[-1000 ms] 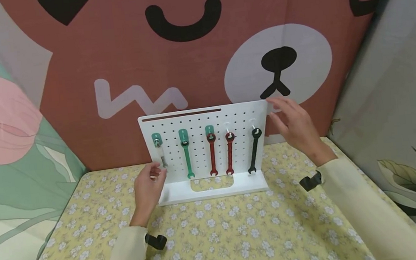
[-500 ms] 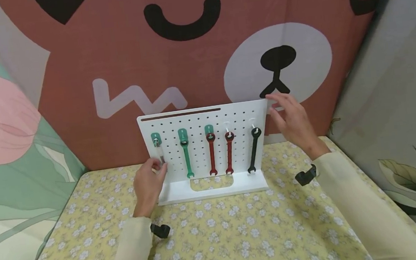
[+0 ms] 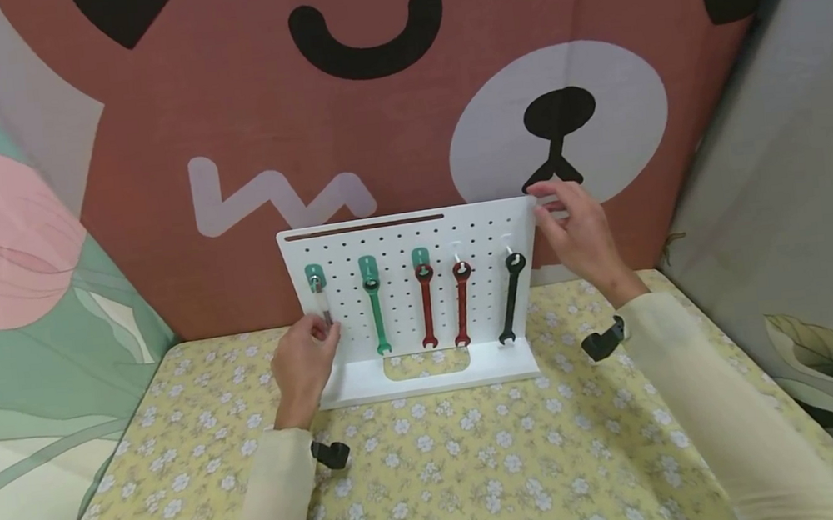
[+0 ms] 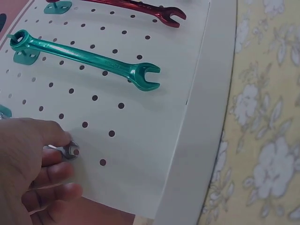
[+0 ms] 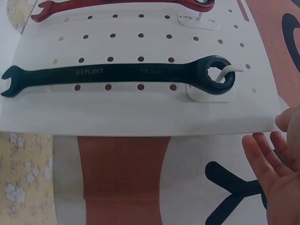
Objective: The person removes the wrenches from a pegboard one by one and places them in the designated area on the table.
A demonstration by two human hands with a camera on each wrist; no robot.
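Observation:
A white pegboard (image 3: 397, 295) stands upright on its base, with wrenches hanging from its hooks. My left hand (image 3: 306, 363) pinches the lower end of the silver wrench (image 3: 324, 305) at the far left; in the left wrist view its open-end jaw shows past my fingertips (image 4: 63, 136), the rest hidden by the hand. At the top right corner, my right hand (image 3: 579, 232) holds the board's edge between thumb and fingers. Nearest to it hangs a black ratcheting wrench (image 5: 126, 73). A green wrench (image 4: 89, 57) hangs beside the silver one.
Two red wrenches (image 3: 427, 309) hang between the green and black ones. A yellow flowered cloth (image 3: 437, 476) covers the table under the board. Close behind rises a printed fabric backdrop (image 3: 236, 101), and a grey curtain (image 3: 792, 173) lines the right side.
My left hand has moved slightly up and right, its thumb and fingers closing on the silver wrench. My right thumb has come in against the board's corner. The wrenches stay hanging.

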